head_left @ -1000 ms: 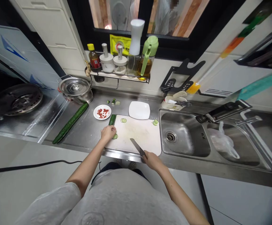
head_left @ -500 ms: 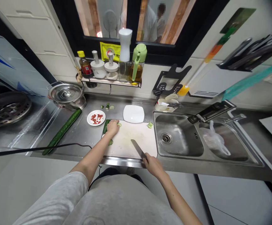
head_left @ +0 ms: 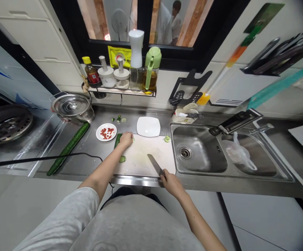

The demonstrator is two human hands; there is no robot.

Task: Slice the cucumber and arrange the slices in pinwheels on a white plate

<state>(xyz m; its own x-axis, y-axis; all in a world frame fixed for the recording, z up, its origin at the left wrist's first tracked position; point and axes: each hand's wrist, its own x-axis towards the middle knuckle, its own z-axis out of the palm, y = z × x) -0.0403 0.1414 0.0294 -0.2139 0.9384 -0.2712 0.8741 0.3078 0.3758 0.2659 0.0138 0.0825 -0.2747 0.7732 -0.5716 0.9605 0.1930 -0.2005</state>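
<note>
In the head view my right hand (head_left: 172, 183) is wrapped round the handle of a kitchen knife (head_left: 155, 164). Its blade points up and left, low over the white cutting board (head_left: 151, 150). My left hand (head_left: 126, 140) is closed at the board's upper left corner, with a pale cucumber slice (head_left: 133, 140) showing at its fingertips; whatever else it covers is hidden. Against that hand's left side lies a dark green cucumber piece (head_left: 118, 139). Below the hand are cut cucumber slices (head_left: 122, 159), and another small group of slices (head_left: 167, 138) rests at the upper right corner.
A white rectangular plate (head_left: 148, 127) touches the board's far side. Left of it stands a round plate (head_left: 106, 138) with chopped red bits. A whole cucumber (head_left: 69, 148) lies farther left, crossed by a black cable (head_left: 49, 157). The double sink (head_left: 201, 150) adjoins on the right.
The camera view has shifted slightly. My left hand has moved a little over the slices at the board's corner, covering more of the one at its fingertips. The knife stays nearly in place.
</note>
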